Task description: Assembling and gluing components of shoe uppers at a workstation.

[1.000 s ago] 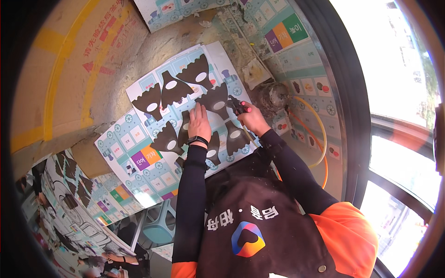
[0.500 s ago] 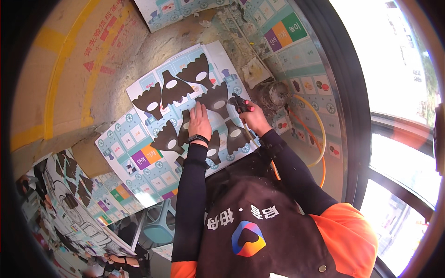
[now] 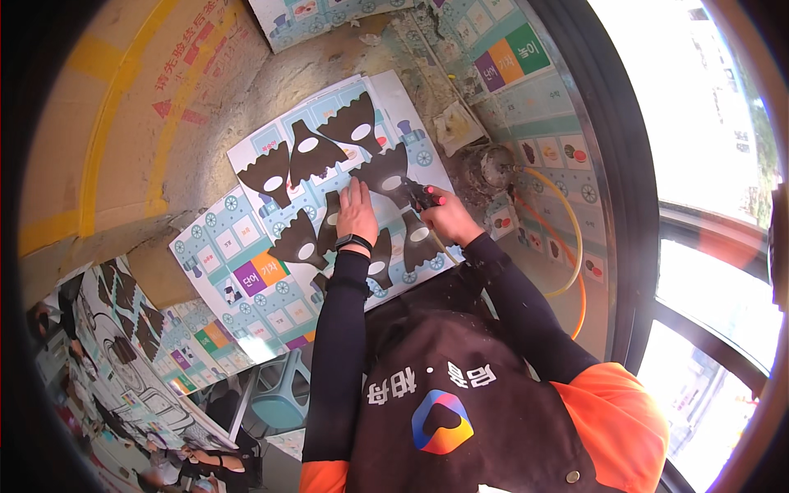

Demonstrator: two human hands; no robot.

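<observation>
My right hand (image 3: 452,220) is closed round a small black spray gun (image 3: 419,195) with pinkish-red knobs. Its front end is over the lower right part of a dark brown, scallop-edged cutout (image 3: 386,174) with a pale oval. My left hand (image 3: 357,215), a black band on its wrist, lies flat with fingers stretched out, fingertips at that cutout's left edge. Beneath it is a slim dark cutout (image 3: 329,222), partly covered. Several similar cutouts, such as one at the upper left (image 3: 268,176), lie on a stack of printed sheets (image 3: 415,123).
A large cardboard box (image 3: 123,123) stands at left. On the right, a yellow hose (image 3: 579,238) and an orange hose (image 3: 582,296) hang beside a round, grimy container (image 3: 491,167). A pale blue stool (image 3: 281,403) is below left. People work at another table in the lower left.
My right hand and the spray gun have moved slightly down and left, from beside the cutout's right edge to over its lower part. My left hand stays in place on the sheets.
</observation>
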